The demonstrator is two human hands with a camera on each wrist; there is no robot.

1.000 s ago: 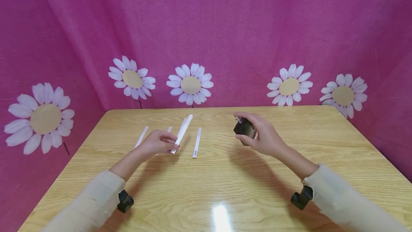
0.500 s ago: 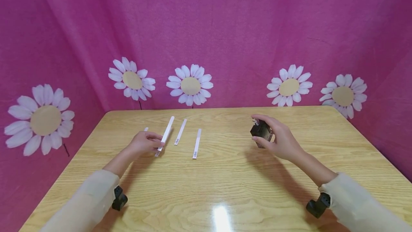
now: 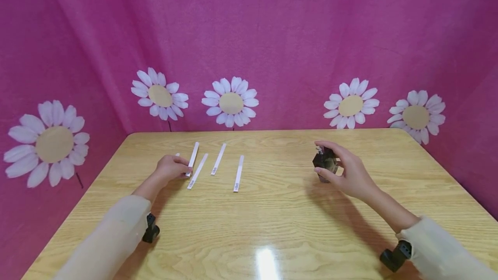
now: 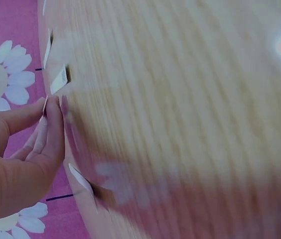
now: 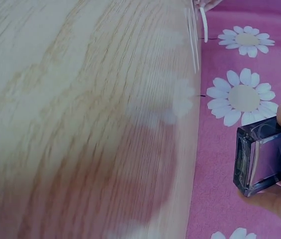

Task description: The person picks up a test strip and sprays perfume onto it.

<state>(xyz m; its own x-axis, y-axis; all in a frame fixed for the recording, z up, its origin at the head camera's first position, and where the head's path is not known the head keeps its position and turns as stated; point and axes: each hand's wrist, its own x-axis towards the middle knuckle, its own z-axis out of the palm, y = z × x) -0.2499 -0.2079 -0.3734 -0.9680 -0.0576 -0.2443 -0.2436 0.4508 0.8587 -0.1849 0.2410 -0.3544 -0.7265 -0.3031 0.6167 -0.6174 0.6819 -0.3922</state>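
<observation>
My left hand [image 3: 171, 168] pinches a white paper strip [image 3: 193, 155] by its near end, on the left of the table. Seen from the left wrist, that pinched strip [image 4: 45, 105] is nearly edge-on between thumb and fingers. Three more white strips lie to its right: a near one [image 3: 198, 171], one further back [image 3: 218, 159] and one [image 3: 239, 174] furthest right. Another strip [image 3: 177, 154] shows only its tip behind the hand. My right hand [image 3: 352, 172] grips a dark glass perfume bottle [image 3: 324, 163] above the table, thumb and fingers at opposite sides.
The wooden table [image 3: 249, 224] reaches back to a pink curtain [image 3: 272, 46] printed with daisies, which also hangs at both sides. A black camera [image 3: 151, 228] sits on the left wrist and another camera [image 3: 396, 256] on the right wrist.
The left hand has carried its strip leftward and down, past two lying strips to a place between strips. The right hand has moved right with the perfume bottle.
</observation>
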